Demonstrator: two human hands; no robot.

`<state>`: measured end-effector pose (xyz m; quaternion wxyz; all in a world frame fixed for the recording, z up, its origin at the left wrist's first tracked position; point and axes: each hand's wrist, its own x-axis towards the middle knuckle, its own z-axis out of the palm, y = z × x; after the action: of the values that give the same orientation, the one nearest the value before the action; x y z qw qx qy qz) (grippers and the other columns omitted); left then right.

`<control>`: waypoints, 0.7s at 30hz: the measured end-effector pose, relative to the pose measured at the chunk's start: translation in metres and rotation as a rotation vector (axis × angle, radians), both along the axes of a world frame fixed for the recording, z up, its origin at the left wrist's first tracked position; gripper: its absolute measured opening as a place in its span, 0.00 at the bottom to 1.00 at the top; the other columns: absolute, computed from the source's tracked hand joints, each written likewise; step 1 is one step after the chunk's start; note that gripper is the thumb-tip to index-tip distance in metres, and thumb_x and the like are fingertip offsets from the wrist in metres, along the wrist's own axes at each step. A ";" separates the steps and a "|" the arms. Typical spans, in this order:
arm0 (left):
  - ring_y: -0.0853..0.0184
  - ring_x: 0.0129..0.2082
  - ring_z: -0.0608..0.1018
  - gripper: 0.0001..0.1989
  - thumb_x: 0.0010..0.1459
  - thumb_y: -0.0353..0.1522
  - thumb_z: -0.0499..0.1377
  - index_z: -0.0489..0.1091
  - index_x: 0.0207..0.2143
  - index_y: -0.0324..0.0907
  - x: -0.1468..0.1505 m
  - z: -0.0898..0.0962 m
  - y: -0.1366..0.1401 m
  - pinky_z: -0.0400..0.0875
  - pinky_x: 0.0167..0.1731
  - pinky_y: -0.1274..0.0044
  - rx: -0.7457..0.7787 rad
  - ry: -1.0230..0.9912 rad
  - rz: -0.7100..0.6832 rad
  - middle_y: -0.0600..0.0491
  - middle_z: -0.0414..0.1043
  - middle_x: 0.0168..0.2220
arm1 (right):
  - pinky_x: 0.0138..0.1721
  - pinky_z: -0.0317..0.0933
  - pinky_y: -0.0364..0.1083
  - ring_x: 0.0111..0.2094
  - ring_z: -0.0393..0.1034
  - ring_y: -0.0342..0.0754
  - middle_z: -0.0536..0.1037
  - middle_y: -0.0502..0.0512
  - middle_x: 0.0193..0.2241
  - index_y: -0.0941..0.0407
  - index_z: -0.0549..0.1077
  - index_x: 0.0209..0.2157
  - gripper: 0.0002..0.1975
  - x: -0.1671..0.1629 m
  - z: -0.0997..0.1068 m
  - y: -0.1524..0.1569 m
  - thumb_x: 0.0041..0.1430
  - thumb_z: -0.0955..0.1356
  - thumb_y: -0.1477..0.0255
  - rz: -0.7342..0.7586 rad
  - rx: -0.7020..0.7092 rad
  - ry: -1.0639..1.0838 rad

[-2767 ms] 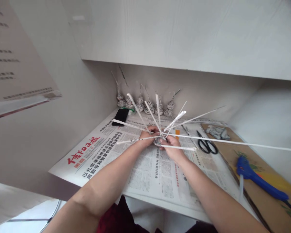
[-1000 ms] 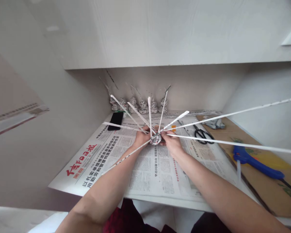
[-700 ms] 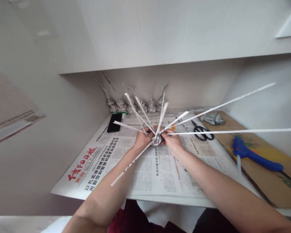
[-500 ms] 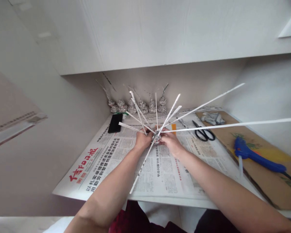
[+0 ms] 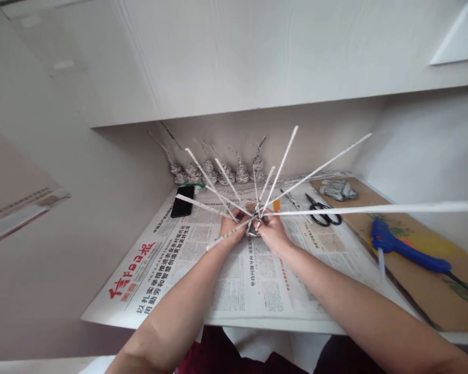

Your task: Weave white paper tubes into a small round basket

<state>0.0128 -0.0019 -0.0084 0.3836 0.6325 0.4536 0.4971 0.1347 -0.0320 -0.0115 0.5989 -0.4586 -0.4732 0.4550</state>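
Note:
Between my two hands is a small woven piece of rolled newspaper (image 5: 253, 226), with several long white paper sticks (image 5: 315, 212) fanning out of its middle. My left hand (image 5: 232, 224) grips its left side, fingers curled round it. On the right side my right hand (image 5: 271, 228) pinches it, the thumb near the centre where the sticks cross. One stick slants toward me over my left wrist, and the longest runs far off to the right. The fingers partly hide the woven part. Beneath my hands lies a printed newspaper sheet (image 5: 203, 244).
Several gourd-shaped woven paper pieces (image 5: 226, 174) line the back wall. A black phone (image 5: 182, 201) lies at the left. On the right are black-handled scissors (image 5: 324, 212), a crumpled cloth or paper (image 5: 338, 190) and a blue glue gun (image 5: 407, 248) on cardboard (image 5: 413, 306). An overhanging panel (image 5: 257, 62) is above.
The woven piece has turned and tilted in my hands. The stick that pointed down toward me now slants left over my left wrist, and the upper sticks are spread differently.

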 end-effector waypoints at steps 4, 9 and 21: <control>0.71 0.26 0.71 0.05 0.49 0.32 0.60 0.70 0.28 0.39 -0.002 0.002 0.000 0.65 0.28 0.79 -0.004 -0.016 -0.016 0.55 0.70 0.25 | 0.28 0.62 0.42 0.25 0.66 0.44 0.72 0.45 0.24 0.53 0.69 0.34 0.13 0.001 -0.002 -0.001 0.41 0.67 0.72 -0.015 -0.001 -0.076; 0.73 0.24 0.68 0.08 0.51 0.34 0.59 0.65 0.26 0.39 0.001 0.004 -0.003 0.63 0.27 0.81 0.013 -0.020 -0.094 0.58 0.65 0.22 | 0.22 0.60 0.41 0.21 0.64 0.42 0.73 0.46 0.25 0.53 0.68 0.37 0.12 0.001 -0.008 0.000 0.48 0.65 0.67 -0.065 -0.049 -0.051; 0.63 0.43 0.76 0.29 0.38 0.30 0.71 0.69 0.46 0.39 -0.040 0.036 -0.004 0.69 0.44 0.71 -0.372 -0.072 -0.727 0.45 0.74 0.44 | 0.27 0.58 0.42 0.24 0.66 0.44 0.72 0.46 0.21 0.54 0.68 0.28 0.09 0.013 -0.006 0.007 0.48 0.68 0.64 -0.183 0.025 -0.190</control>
<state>-0.0270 -0.0064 0.0277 0.6577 0.6537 0.2689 0.2604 0.1475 -0.0247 -0.0170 0.5960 -0.5335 -0.4895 0.3472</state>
